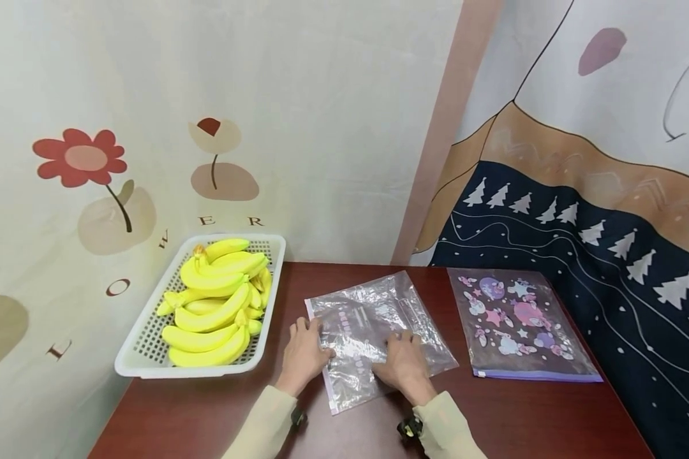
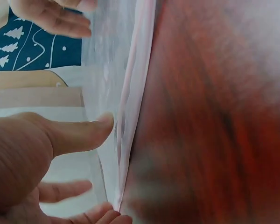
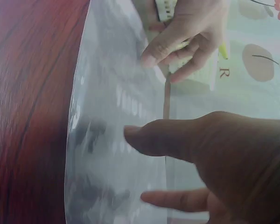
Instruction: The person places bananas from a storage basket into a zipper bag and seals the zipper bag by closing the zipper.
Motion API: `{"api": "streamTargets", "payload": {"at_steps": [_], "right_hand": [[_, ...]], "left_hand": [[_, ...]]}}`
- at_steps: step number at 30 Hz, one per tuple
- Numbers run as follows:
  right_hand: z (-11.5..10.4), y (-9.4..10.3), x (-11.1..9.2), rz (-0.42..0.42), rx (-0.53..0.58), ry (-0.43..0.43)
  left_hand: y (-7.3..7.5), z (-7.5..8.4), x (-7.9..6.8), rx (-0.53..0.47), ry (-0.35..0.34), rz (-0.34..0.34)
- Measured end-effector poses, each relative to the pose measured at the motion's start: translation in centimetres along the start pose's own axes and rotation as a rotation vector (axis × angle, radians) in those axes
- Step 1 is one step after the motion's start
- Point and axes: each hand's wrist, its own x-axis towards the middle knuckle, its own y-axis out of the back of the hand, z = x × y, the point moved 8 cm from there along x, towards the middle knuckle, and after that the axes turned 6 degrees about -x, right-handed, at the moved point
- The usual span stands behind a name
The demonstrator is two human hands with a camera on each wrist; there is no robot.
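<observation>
A clear plastic zip bag lies flat on the table, slightly turned, with its pale pink zip strip along the left side. At that edge rests my left hand, its thumb extended over the plastic. My right hand is spread on the right part of the same bag, thumb pointing left and fingers forward. In the right wrist view, faint printing shows through the glossy plastic, and the thumb and a finger are apart with nothing pinched between them. Neither hand lifts the bag.
To the left, a white plastic basket holds several yellow bananas. A second zip bag, printed with cartoon figures and edged in purple, lies at the right. Printed cloth hangs behind the dark red table.
</observation>
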Motion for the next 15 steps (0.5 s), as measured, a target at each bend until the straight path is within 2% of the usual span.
{"api": "streamTargets", "payload": {"at_steps": [4,8,11,15], "right_hand": [[-2.0,0.0,0.1,0.058,0.097,0.159],[-4.0,-0.4,0.2,0.076,0.195,0.313],[-5.3,-1.0,0.0,0.058,0.219,0.4],[-6.5,-1.8,-0.3,0.027,0.203,0.464]], "left_hand": [[0.6,-0.9,-0.9,0.0,0.1,0.009],[0.6,-1.7,-1.5,-0.005,0.197,-0.029],[0.4,-2.0,-1.5,-0.018,0.225,-0.064],[-0.4,-2.3,-1.7,-0.119,0.25,-0.126]]}}
